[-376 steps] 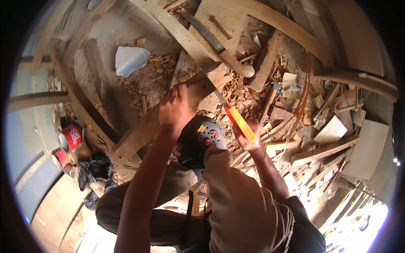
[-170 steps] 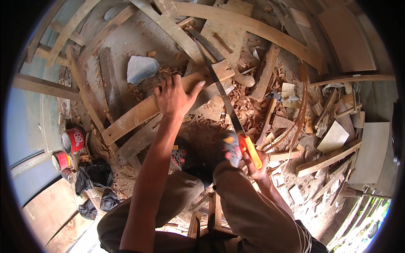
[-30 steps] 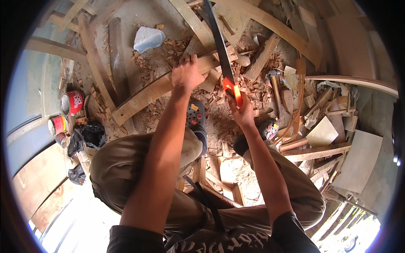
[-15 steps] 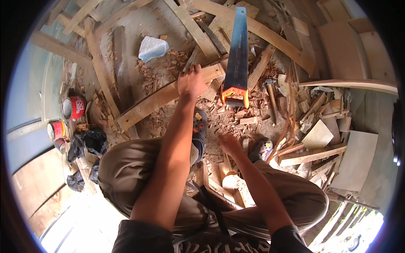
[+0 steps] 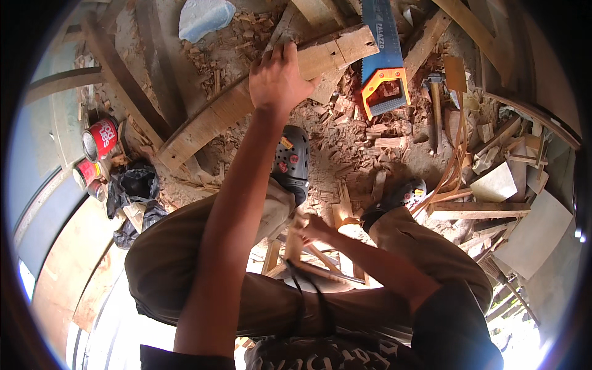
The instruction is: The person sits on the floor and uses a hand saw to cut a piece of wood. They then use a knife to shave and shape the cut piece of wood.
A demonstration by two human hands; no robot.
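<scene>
My left hand (image 5: 277, 80) is wrapped over the top of a wooden plank (image 5: 225, 112), its thumb stretched along the near face. The plank lies slanted, its right end raised beside a handsaw (image 5: 382, 37) with a blue blade and an orange and black handle. A thin dark line crosses the plank right of my hand. Low between my knees, my right hand (image 5: 316, 228) has its fingers closed at a short strip of wood (image 5: 294, 239); blur and shade partly hide the grip. The saw lies untouched.
A hammer (image 5: 436, 114) lies right of the saw among wood chips. A pale blue stone block (image 5: 206, 18) sits at the far left. Red cans (image 5: 102, 139) and black plastic bags (image 5: 132, 188) stand at left. Scrap wood (image 5: 478, 211) is piled at right, near my shoe (image 5: 412, 192).
My right hand has drawn back toward my body, to the strip of wood. My left hand stays on the plank. The view has shifted, so the saw appears farther up and right.
</scene>
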